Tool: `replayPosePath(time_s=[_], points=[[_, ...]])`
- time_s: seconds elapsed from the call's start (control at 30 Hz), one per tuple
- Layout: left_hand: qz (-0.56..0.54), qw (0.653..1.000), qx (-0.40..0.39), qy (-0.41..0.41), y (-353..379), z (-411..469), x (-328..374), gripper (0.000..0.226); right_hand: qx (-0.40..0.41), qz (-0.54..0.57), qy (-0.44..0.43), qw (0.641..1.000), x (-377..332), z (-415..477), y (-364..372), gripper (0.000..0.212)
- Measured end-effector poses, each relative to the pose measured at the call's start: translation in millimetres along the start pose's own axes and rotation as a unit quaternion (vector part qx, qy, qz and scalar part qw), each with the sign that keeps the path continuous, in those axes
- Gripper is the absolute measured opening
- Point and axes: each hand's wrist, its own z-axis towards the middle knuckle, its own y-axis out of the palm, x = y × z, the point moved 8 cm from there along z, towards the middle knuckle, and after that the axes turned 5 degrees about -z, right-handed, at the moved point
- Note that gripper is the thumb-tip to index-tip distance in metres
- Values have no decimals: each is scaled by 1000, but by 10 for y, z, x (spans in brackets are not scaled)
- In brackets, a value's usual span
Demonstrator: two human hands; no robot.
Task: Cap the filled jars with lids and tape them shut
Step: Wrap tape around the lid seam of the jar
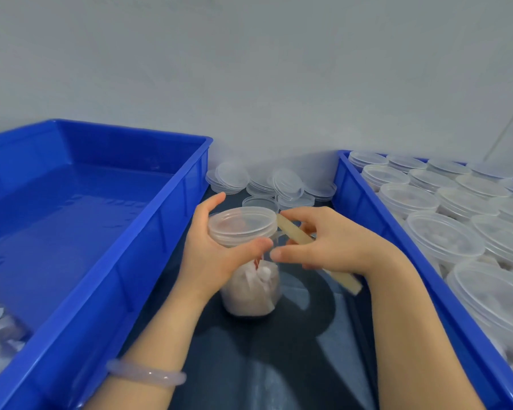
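Jar (251, 291) of clear plastic stands on the dark table (279, 365) between two blue trays, with its upper part inside the left hand (211, 255) and its base below both hands. A translucent lid (242, 221) sits on its mouth, and through the wall shows a pale pinkish filling in what looks like a white bag, with a bit of red near the top. The left hand curls round the jar's neck just under the lid, thumb across the front and fingers behind the rim; a pale bracelet (148, 375) rings that wrist. The right hand (335, 244), just beside the jar, holds a beige tape strip (293, 232) with bent fingers. The strip's upper end touches the lid's right edge and its lower end juts out below the wrist. Loose lids (279, 184) lie heaped behind the jar against the wall. The right tray (367, 208) is packed with capped jars (444, 241); the left tray (160, 202) shows mostly bare floor.
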Motion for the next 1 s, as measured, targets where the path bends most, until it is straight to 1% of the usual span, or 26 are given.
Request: replayPosePath(time_s=[0.07, 0.1, 0.17, 0.23, 0.27, 0.33, 0.47, 0.6, 0.73, 0.8, 0.9, 0.93, 1.0], points=[[-29, 999, -11, -23, -78, 33, -30, 93, -39, 40, 7, 998, 16, -66, 25, 72], [-46, 998, -24, -29, -99, 42, -32, 89, -34, 38, 8, 999, 33, -86, -2, 73], [-78, 994, -64, -40, -83, 48, -32, 87, 4, 22, 6, 1000, 53, -99, -94, 72], [-100, 988, -101, -54, -33, 36, -31, 90, 41, 23, 6, 999, 57, -103, -165, 64], [-107, 986, -114, -61, -14, 28, -31, 96, 51, 28, 9, 998, 59, -106, -181, 62], [-112, 983, -129, -73, 7, 12, -33, 108, 49, 32, 14, 998, 56, -108, -170, 62], [-121, 981, -133, -78, 11, 5, -22, 113, 35, 42, 17, 998, 63, -73, -127, 67], [-135, 980, -127, -78, -3, 7, -14, 114, 27, 61, 30, 997, 99, -27, -76, 62], [-107, 978, -156, -85, 45, -28, -40, 117, -30, 40, 36, 998, 138, -20, 27, 71], [-75, 980, -162, -84, 60, -32, -13, 118, -34, 37, 33, 998, 137, -27, 27, 72], [2, 991, -124, -56, -10, -4, 69, 114, -4, 22, 41, 999, 132, -21, -26, 67], [22, 993, -108, -45, -20, -4, 98, 116, 5, 16, 37, 999, 114, -14, -33, 65], [53, 995, -82, -28, 8, -23, 151, 126, 17, -1, 25, 1000, 56, -9, -32, 64]])
